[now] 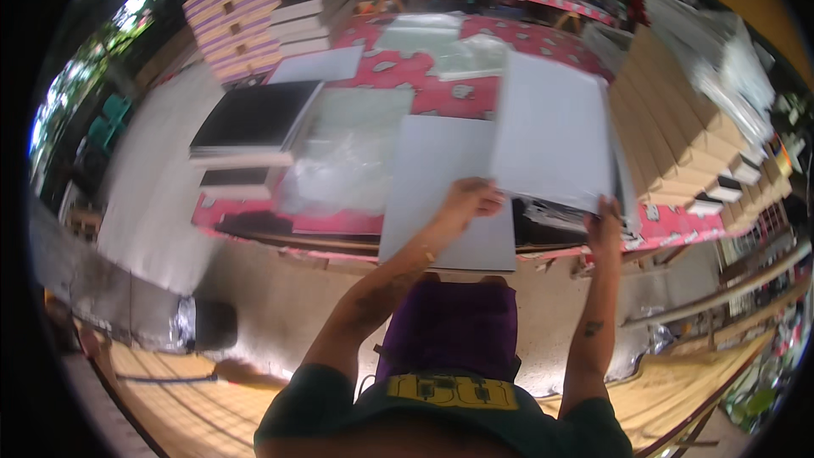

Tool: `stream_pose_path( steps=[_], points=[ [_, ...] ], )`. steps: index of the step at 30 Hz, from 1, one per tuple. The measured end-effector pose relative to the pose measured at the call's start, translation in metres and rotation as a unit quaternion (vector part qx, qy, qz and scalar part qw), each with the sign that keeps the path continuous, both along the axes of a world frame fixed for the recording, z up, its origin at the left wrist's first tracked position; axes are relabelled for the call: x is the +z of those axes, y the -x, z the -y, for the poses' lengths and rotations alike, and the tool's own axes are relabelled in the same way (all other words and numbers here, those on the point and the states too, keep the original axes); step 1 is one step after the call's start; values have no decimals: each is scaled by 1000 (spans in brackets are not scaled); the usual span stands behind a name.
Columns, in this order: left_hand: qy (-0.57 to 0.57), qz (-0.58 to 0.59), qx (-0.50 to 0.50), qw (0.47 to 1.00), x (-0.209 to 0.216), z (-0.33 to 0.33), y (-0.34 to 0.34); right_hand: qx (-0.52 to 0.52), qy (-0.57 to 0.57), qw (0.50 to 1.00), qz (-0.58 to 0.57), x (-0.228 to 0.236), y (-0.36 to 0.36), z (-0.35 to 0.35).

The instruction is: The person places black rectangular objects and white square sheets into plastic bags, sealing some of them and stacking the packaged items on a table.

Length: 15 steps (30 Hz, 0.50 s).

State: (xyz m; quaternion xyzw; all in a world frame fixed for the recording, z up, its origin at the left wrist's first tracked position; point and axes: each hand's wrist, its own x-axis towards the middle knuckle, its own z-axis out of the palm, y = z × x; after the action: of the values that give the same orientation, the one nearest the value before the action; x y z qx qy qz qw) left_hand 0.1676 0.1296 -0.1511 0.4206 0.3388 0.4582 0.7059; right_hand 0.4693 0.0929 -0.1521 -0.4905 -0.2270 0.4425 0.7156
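A white rectangular sheet (553, 131), slightly blurred, is raised at a tilt over the right part of the table. My left hand (475, 199) has its fingers closed at the sheet's lower left corner. At the lower right corner my right hand (604, 222) grips the edge between thumb and fingers. Beneath the sheet, a dark stack with crumpled clear plastic (551, 214) partly shows; the rest is covered. A flat light-grey board (445, 161) lies directly before me, its near end at the table's front edge, and my left forearm crosses over it.
Clear plastic sheets (343, 148) lie left of the board. Farther left are black-topped stacks (254, 114). Tall cardboard boxes (670, 110) stand along the right side, and striped boxes (231, 17) rise at the back left. A red patterned cover (466, 97) spreads over the table.
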Motion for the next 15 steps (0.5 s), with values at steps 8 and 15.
stream_pose_path(
  steps=[8,15],
  points=[
    [-408,-463,283,734,-18,-3,135,3,12,978,207,-49,-119,2],
    [-389,-703,193,563,42,-31,228,-116,-131,791,586,29,50,13]
  ],
)
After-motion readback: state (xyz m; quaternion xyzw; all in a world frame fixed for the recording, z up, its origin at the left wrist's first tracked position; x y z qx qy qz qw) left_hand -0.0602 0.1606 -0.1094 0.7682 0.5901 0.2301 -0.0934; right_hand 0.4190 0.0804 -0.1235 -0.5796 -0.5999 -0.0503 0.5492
